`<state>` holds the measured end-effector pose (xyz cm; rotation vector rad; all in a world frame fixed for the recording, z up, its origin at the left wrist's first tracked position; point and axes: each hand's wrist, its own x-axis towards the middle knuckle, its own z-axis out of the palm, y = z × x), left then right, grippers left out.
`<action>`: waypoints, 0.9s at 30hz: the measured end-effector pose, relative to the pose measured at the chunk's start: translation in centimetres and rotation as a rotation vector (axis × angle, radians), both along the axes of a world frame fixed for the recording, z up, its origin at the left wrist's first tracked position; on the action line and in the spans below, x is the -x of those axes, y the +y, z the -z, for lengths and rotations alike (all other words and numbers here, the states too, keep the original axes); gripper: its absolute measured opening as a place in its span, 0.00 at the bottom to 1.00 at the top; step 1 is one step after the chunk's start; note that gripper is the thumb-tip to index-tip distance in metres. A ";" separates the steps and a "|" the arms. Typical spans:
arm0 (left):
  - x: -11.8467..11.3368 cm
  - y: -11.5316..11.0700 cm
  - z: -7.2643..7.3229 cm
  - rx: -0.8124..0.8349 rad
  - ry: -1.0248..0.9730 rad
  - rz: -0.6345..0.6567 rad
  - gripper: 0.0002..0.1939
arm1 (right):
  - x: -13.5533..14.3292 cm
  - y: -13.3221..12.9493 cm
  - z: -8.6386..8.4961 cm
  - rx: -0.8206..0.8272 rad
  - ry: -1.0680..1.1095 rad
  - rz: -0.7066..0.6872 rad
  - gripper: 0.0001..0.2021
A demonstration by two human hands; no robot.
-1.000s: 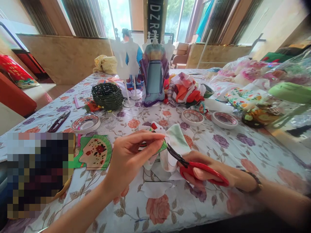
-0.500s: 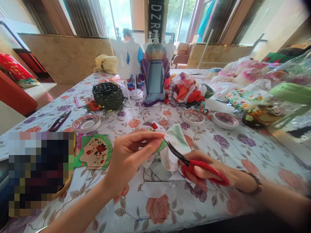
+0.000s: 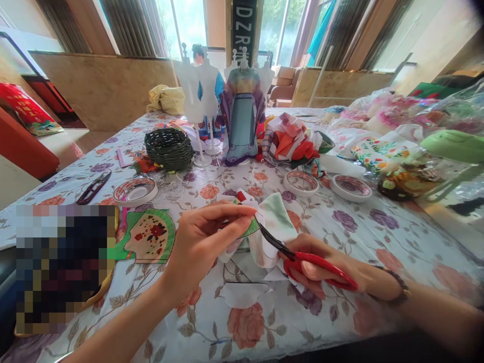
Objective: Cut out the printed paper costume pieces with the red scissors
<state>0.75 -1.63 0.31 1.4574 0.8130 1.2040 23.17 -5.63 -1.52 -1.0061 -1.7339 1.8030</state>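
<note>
A pair of bare hands works scissors along cloth over a flower-print tabletop [image 3: 212,327]. The left hand [image 3: 206,242], thumb and fingers pinched, grips one small green-edged fabric piece [image 3: 251,229], held up in front of the person near the middle of the tabletop. The right hand [image 3: 323,247] is wrapped around one pair of red-handled scissors [image 3: 282,247], the dark blade tips at the piece's edge, just beside the left fingertips; whether they bite into the cloth is too small to tell. The step in hand looks to be trimming that edge; the next move would call for a steady pinch, fingertips clear of the blades, and short snips.

Just behind the scissors lies one pale green-and-white cloth [image 3: 280,214], and nearer the person, one white cut scrap [image 3: 244,295]. By the left forearm lies one green-bordered floral panel [image 3: 151,237]. Farther out are three rolls of tape [image 3: 302,192], one left and two right, one pair of dark-handled snips [image 3: 93,189] and one dark woven basket [image 3: 168,151]. At the back, at least four white dress-form stands appear, one wearing a blue-and-purple robe [image 3: 242,126], beside one fabric heap [image 3: 289,141].
</note>
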 end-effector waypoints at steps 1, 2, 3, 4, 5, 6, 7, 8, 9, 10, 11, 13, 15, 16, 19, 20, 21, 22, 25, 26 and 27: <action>0.0 0.0 0.0 0.003 0.006 -0.008 0.06 | 0.0 0.0 0.0 -0.002 0.002 0.000 0.31; -0.1 0.0 0.0 0.003 0.013 -0.016 0.05 | 0.0 0.1 0.0 -0.004 0.006 0.002 0.31; -0.1 0.0 0.0 0.004 0.016 -0.024 0.05 | 0.0 0.1 0.0 -0.008 0.009 0.012 0.31; -0.1 0.0 -0.1 0.003 0.017 -0.028 0.05 | 0.0 0.1 0.1 -0.012 0.007 0.022 0.31; -0.1 0.0 -0.1 0.004 0.015 -0.028 0.05 | 0.0 0.1 0.1 -0.016 0.009 0.027 0.31; -0.1 0.0 -0.1 0.004 0.013 -0.027 0.06 | 0.0 0.1 0.1 -0.015 0.009 0.023 0.31; -0.1 0.0 -0.1 0.003 0.011 -0.024 0.06 | 0.0 0.1 0.1 -0.009 0.008 0.013 0.31; -0.1 0.0 -0.1 0.004 0.011 -0.022 0.06 | 0.0 0.1 0.2 0.002 0.004 0.004 0.32; -0.1 -0.1 -0.1 0.005 0.013 -0.021 0.06 | 0.0 0.1 0.2 0.009 0.002 0.001 0.32; -0.1 -0.1 -0.2 0.007 0.016 -0.020 0.06 | 0.0 0.1 0.2 0.010 0.000 0.003 0.31; -0.1 -0.1 -0.3 0.007 0.021 -0.020 0.05 | 0.0 0.1 0.2 0.008 0.001 0.005 0.31; -0.2 -0.2 -0.4 -0.001 0.033 -0.023 0.05 | 0.0 0.1 0.2 -0.006 0.002 0.012 0.32; -0.2 -0.2 -0.5 -0.022 0.047 -0.022 0.06 | 0.0 0.1 0.1 -0.005 -0.004 0.015 0.32; -0.2 -0.2 -0.6 -0.031 0.055 -0.021 0.06 | 0.0 0.1 0.1 0.006 -0.003 0.007 0.31; -0.2 -0.2 -0.6 -0.030 0.066 -0.025 0.05 | 0.1 0.1 -0.1 0.038 -0.002 0.009 0.30; -0.3 -0.2 -0.6 -0.025 0.067 -0.029 0.04 | 0.2 0.1 -0.1 0.040 0.002 0.008 0.30; -0.3 -0.2 -0.5 -0.023 0.066 -0.036 0.04 | 0.2 0.1 -0.2 0.036 0.004 0.014 0.29; -0.3 -0.2 -0.5 -0.024 0.066 -0.043 0.05 | 0.3 0.0 -0.2 0.032 0.002 0.025 0.29; -0.4 -0.3 -0.4 -0.036 0.067 -0.062 0.05 | 0.3 -0.1 0.0 0.027 0.019 0.020 0.29; -0.4 -0.3 -0.4 -0.035 0.070 -0.062 0.05 | 0.3 -0.1 0.0 0.030 0.025 0.014 0.29; -0.4 -0.4 -0.4 -0.034 0.072 -0.060 0.05 | 0.3 -0.1 0.0 0.033 0.034 0.007 0.29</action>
